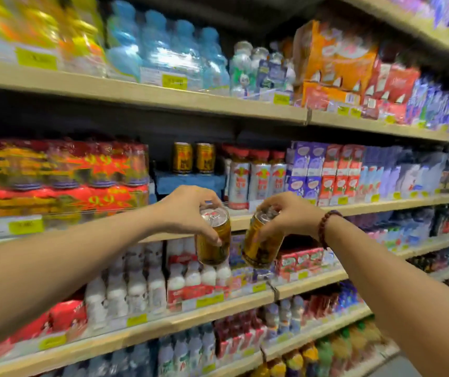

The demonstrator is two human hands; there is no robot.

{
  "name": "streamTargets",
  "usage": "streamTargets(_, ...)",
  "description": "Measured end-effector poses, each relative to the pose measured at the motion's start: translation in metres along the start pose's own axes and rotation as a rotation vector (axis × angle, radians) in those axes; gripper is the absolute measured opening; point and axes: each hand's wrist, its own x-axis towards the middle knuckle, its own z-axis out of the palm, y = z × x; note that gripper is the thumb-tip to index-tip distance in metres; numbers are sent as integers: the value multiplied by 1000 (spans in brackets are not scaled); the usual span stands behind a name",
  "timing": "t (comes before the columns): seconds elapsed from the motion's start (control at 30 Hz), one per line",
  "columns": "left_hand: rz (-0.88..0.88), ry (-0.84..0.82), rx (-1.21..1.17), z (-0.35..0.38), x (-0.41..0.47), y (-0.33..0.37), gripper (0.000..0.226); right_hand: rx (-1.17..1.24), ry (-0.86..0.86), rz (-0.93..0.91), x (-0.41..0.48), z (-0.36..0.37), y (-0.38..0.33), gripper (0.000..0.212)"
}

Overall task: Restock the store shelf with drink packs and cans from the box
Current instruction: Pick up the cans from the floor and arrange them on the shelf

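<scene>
both arms reach forward toward the store shelf point(267, 217). left hand point(188, 210) grips a gold can point(214, 240) from above, fingers over the rim and thumb down the side; can roughly upright, silver top with pull tab visible. right hand point(288, 216) grips a second gold can point(261, 244) the same way, fingers wrapped over its top; this can is tilted, its base swung toward the left. the two cans hang just beside each other, apart, in the air in front of the shelf edge, not resting on anything. a beaded bracelet point(326, 227) sits on the right wrist.

on the shelf level behind the hands, two matching gold cans point(193, 158) stand upright side by side on a blue pack point(188, 183). left of them: shrink-wrapped red and orange bottle packs point(60, 175). right of them: red-capped silver bottles point(256, 178), then purple and red cartons point(324, 172). the level below holds white bottles point(136, 284). view is blurred at the edges; labels not legible.
</scene>
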Motion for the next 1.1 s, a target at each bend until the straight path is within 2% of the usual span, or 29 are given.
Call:
streamTargets(0.27, -79, 124, -42, -64, 41, -30, 61, 60, 64, -92, 75, -21, -45, 61)
streamTargets(0.43, -206, 252, -56, -71, 78, -45, 67, 50, 73, -162, 127, -27, -51, 69)
streamTargets(0.73, -395, 336, -49, -59, 127, -75, 79, 22, -16, -227, 207, -21, -41, 75)
streamTargets(0.93, -452, 278, -3, -38, 148, -87, 69, -61, -106, -227, 242, -3, -27, 65)
streamTargets(1.1, -485, 223, 25, -19, 159, -97, 70, -122, -211, -195, 251, 8, -20, 70)
